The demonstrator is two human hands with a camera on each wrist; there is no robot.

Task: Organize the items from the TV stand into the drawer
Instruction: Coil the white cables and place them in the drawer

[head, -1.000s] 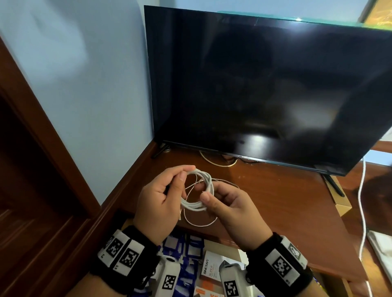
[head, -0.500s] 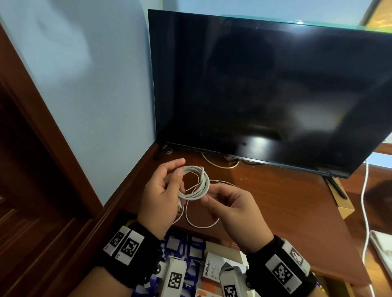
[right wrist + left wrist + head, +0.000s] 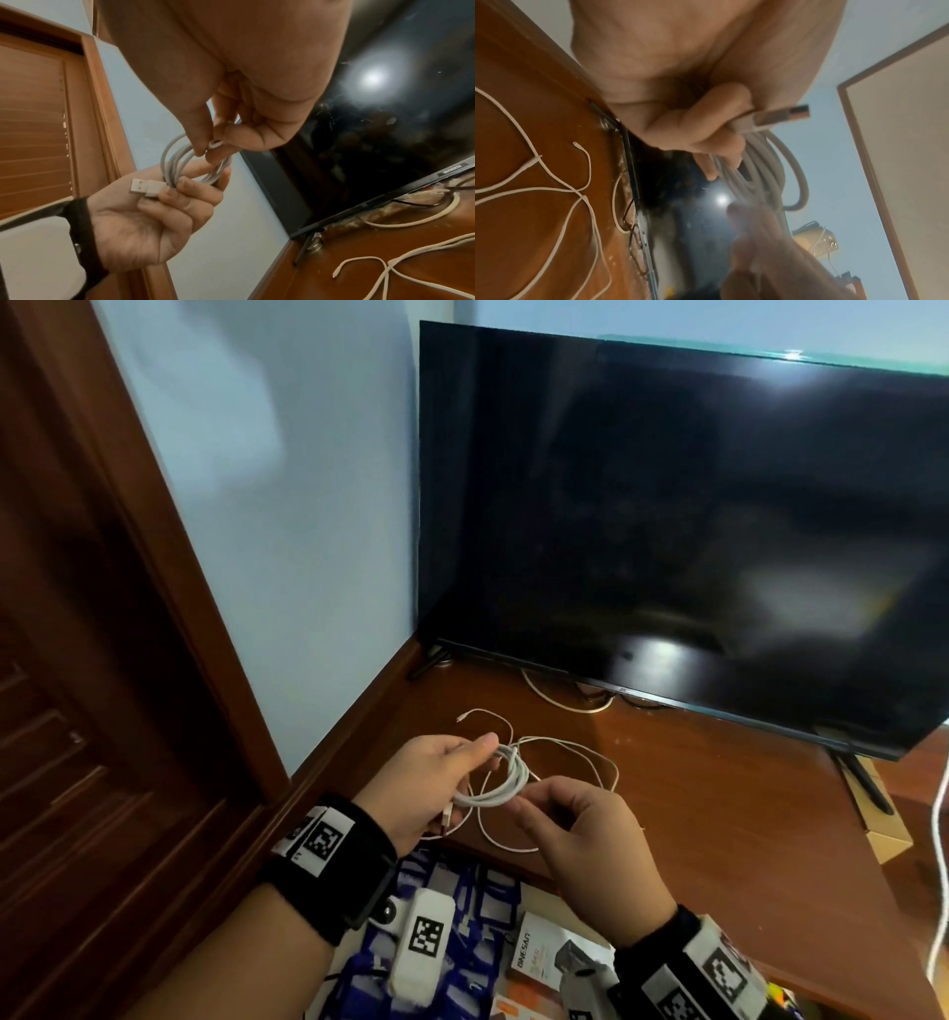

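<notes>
A white USB cable [image 3: 506, 780] is wound into a small coil and held above the brown TV stand [image 3: 719, 803]. My left hand [image 3: 436, 788] grips one side of the coil, with the USB plug [image 3: 146, 187] sticking out below its fingers. My right hand [image 3: 570, 829] pinches the coil's other end [image 3: 214, 144] between thumb and forefinger. A second, thin white cable [image 3: 565, 752] lies loose on the stand under my hands. The open drawer [image 3: 534, 963] shows below my wrists.
A large black TV [image 3: 667, 531] stands on the stand, with another white cord [image 3: 560, 701] under it. The drawer holds blue packets [image 3: 477, 906] and a small box [image 3: 539, 958]. A dark wooden door [image 3: 92, 660] is at left, a cardboard box [image 3: 883, 819] at right.
The view has swung left and my hands have dropped slightly. The coil has tightened between my hands, and the thin cable on the stand now shows more fully.
</notes>
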